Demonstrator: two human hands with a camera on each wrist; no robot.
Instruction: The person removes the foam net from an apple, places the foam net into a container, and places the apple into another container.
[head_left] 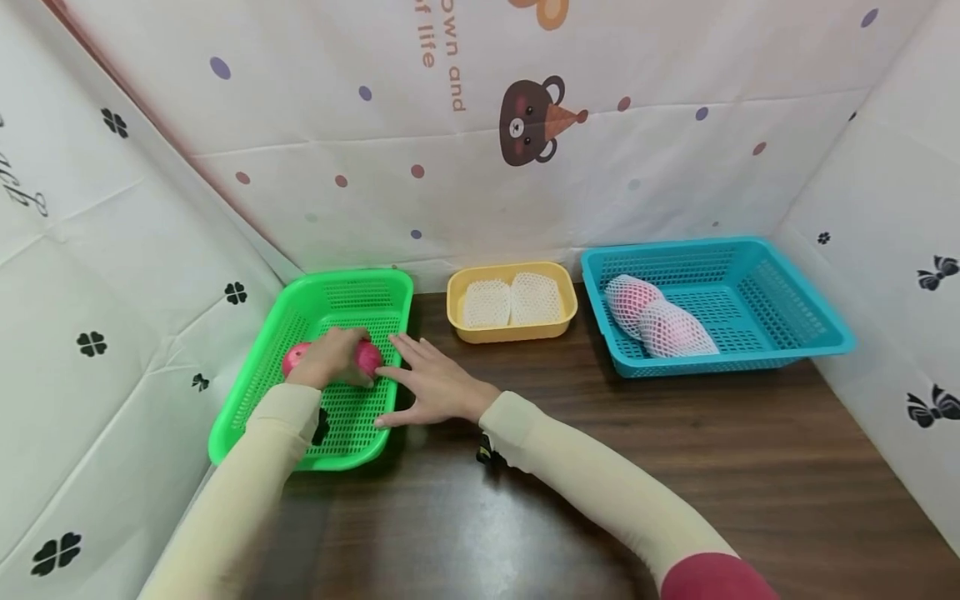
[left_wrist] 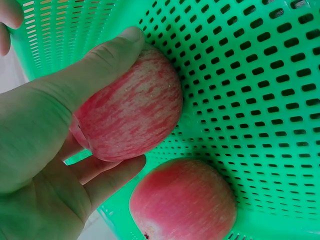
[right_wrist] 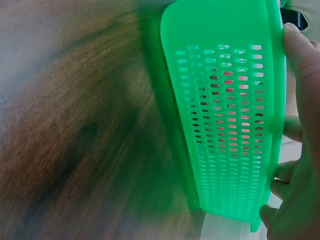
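Left hand (head_left: 335, 356) is gripping an apple (left_wrist: 135, 107) between thumb and curled fingers; right hand (head_left: 432, 383), fingers spread, is touching green basket (right_wrist: 215, 25).

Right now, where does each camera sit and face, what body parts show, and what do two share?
Head: on the head, facing forward and down at the wooden table; left hand, right hand, forearms.
Left wrist: worn there, facing into the green basket; left hand gripping an apple, other fingertips.
Right wrist: worn there, facing the basket's outer wall; right hand.
Wrist views share the basket.
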